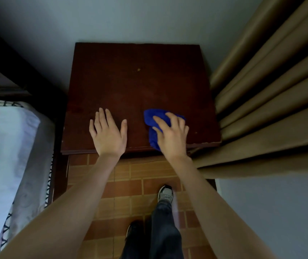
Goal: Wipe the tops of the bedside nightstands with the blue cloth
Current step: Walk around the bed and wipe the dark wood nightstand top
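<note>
Flat and spread, the left grip (108,136) is a bare hand with straight fingers held apart, palm down on the nightstand (140,81) near its front edge and clamped on nothing. Further left, a bed (5,146) with pale sheets and a patterned border runs out of the picture. Its head end is lost in shadow.

The nightstand's top is a dark red-brown wooden square set against the wall (130,19). A small pale speck (138,69) sits toward the back of it. From this steep angle its front face cannot be seen.

The blue cloth (150,118) lies bunched on the right front part of the top, well apart from the left grip, and its lower end reaches the front edge. It is a vivid, deep blue. Much of it is covered, so its full shape cannot be made out.

On top of it, the right grip (172,137) has its fingers bent over the bunched fabric, clamped on the cloth and pressing it to the wood.

Tan curtain (271,90) folds hang at the far right and cover the nightstand's right front corner.
</note>
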